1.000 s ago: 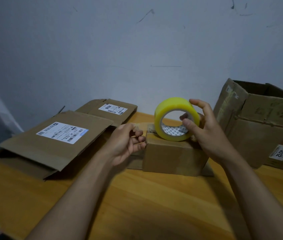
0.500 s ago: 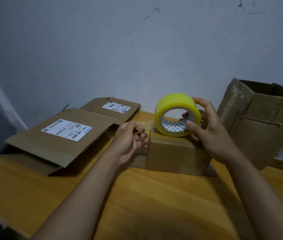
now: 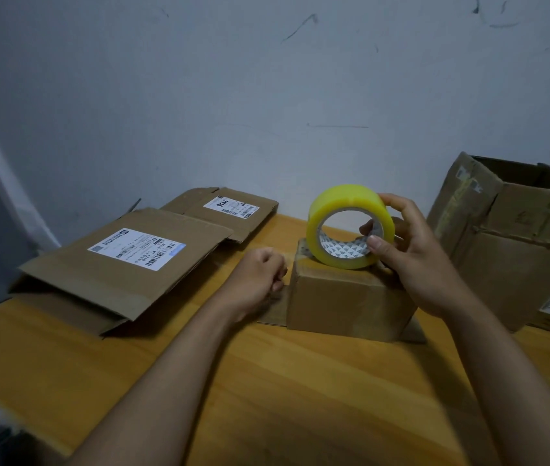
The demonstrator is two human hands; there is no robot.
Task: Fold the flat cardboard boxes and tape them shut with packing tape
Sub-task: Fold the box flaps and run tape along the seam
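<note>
Left hand [image 3: 260,280] has drawn leftward off the small box [image 3: 344,297], fingers curled, apparently pinching the tape's free end | right hand [image 3: 411,260] grip wraps the tape roll [image 3: 347,227], on the box at centre counter [image 3: 267,381] | flat boxes [image 3: 125,264] at 10 o'clock | risk: strip twisting, self-sticking.

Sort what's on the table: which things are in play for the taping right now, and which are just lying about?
In play: tape roll, small box, left hand, right hand.
Lying about: labelled flat box, second flat box, large open box.
</note>
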